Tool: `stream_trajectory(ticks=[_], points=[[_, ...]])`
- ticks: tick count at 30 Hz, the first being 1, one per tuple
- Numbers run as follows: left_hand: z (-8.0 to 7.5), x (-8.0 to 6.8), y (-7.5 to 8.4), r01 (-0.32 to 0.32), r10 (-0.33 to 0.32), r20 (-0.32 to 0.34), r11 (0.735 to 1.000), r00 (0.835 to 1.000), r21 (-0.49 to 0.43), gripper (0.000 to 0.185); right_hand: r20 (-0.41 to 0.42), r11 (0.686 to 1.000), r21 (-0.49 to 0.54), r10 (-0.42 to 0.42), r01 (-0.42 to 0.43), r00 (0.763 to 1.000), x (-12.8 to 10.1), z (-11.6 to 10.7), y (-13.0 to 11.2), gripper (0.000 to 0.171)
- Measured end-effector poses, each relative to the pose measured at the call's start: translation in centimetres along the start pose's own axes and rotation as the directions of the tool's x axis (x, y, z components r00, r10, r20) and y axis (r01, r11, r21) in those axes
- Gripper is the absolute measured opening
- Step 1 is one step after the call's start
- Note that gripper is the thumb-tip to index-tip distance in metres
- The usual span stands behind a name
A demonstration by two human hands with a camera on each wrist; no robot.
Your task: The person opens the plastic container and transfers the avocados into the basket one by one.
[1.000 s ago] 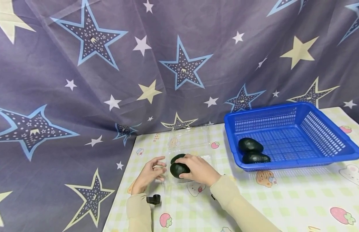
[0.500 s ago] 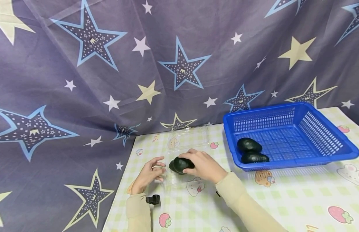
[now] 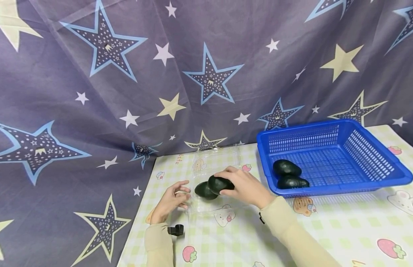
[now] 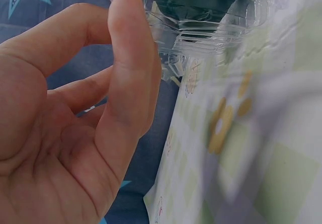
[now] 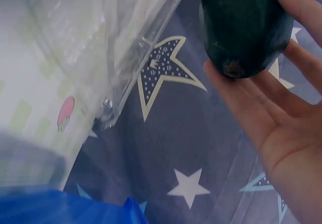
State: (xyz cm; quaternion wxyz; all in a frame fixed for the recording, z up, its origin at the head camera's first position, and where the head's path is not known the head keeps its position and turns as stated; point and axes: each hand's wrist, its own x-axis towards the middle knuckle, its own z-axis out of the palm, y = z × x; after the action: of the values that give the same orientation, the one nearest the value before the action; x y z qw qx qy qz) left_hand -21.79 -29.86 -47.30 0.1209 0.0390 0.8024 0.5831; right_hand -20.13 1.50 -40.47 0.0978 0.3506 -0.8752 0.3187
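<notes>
A dark green avocado [image 3: 220, 184] is held by my right hand [image 3: 247, 186], thumb on one side and fingers on the other, above a clear plastic clamshell container [image 3: 200, 206]. Below and left of it, a second avocado [image 3: 203, 190] lies in the container's base. The container's lid [image 3: 217, 158] is folded back toward the curtain. At the container's left edge is my left hand [image 3: 170, 203], fingers loosely bent, gripping nothing. In the left wrist view its fingers come close to the clear plastic rim [image 4: 201, 39]; whether they touch it I cannot tell.
To the right stands a blue plastic basket [image 3: 339, 191] with two more avocados [image 3: 287, 168] at its left end. A checked cloth [image 3: 226, 244] with printed figures covers the table. A star-patterned curtain [image 3: 226, 122] hangs behind and to the left.
My right hand has moved right and slightly back with the avocado, uncovering more of the avocado left in the container. My left hand has stayed in place.
</notes>
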Motion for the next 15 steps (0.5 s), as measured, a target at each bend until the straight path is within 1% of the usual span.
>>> stream_trajectory(ticks=[4, 10, 15], points=[[0.0, 0.0, 0.0, 0.0, 0.0, 0.003, 1.0, 1.0, 0.001, 0.063, -0.018, 1.0, -0.023, 0.004, -0.004, 1.0, -0.2, -0.9, 0.5, 0.046], [0.0, 0.0, 0.0, -0.002, 0.002, 0.004, 1.0, 1.0, 0.0, 0.063, -0.046, 1.0, -0.021, 0.019, -0.02, 0.999, -0.7, -2.1, 1.2, 0.047], [-0.1, 0.0, 0.0, -0.001, 0.001, 0.009, 1.0, 1.0, -0.004, 0.063, -0.078, 0.999, -0.045, 0.026, -0.029, 0.997, -1.2, -3.2, 1.9, 0.047]])
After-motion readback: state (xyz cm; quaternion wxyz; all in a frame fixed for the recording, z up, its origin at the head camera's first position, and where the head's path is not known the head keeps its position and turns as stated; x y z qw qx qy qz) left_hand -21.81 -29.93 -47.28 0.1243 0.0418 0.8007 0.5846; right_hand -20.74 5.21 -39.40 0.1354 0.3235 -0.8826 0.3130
